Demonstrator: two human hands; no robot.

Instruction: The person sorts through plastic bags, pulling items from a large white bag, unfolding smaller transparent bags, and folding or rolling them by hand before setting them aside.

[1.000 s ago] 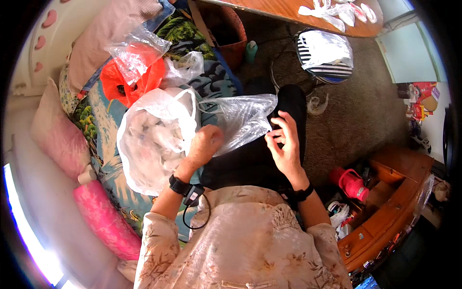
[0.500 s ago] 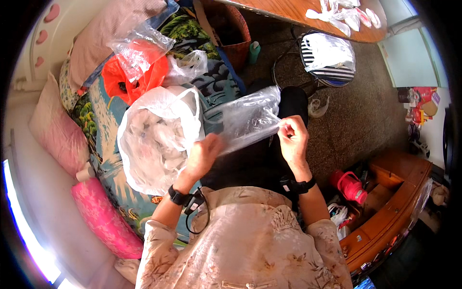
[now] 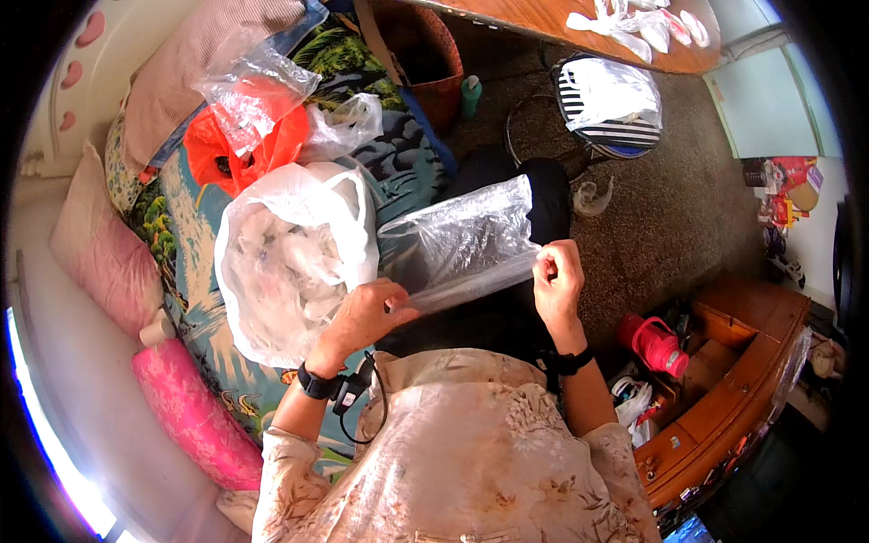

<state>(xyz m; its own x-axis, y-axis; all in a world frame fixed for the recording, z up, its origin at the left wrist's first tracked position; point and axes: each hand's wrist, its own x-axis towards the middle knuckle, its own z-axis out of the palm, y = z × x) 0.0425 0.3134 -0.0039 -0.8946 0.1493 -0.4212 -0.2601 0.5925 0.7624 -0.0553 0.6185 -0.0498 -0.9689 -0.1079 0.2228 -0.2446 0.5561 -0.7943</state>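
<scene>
A clear plastic bag (image 3: 471,235) is stretched flat over my dark-trousered lap, its near edge folded or bunched in a strip. At its right corner my right hand (image 3: 559,281) is closed in a pinch on the plastic. My left hand (image 3: 362,317) is at the near left corner, fingers curled and thumb along the edge, closed on the same bag. Just beyond my left hand stands a large white plastic bag (image 3: 233,299), wide at the mouth and filled with crumpled translucent plastic (image 3: 290,262).
Behind the white bag lie a red plastic bag (image 3: 204,145) and clear bags (image 3: 348,127) on the patterned bed. A striped stool (image 3: 625,131) holds a white plastic bag. A wooden table (image 3: 543,32) stands ahead, an open wooden drawer unit (image 3: 697,443) at right.
My left hand has moved slightly left and down, its thumb now stretched along the bag's edge. My right hand has shifted a little right and down, and the clear bag lies flatter and wider.
</scene>
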